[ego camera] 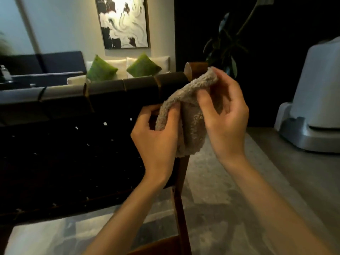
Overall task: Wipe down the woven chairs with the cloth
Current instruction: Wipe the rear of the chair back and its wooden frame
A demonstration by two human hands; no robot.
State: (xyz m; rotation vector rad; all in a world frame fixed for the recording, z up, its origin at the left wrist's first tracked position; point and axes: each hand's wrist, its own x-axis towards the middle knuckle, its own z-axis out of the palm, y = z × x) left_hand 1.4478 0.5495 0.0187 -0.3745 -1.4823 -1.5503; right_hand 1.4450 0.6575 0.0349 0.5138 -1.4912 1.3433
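both hands, the left hand [156, 142] and the right hand [226, 115], pinch the fluffy cloth [191, 116] in the air beside the post of the woven chair [73, 153], so a loose pinch could drop it on the floor.

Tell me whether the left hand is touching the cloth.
Touching. The head view shows the left hand gripping the cloth, fingers curled over its edge.
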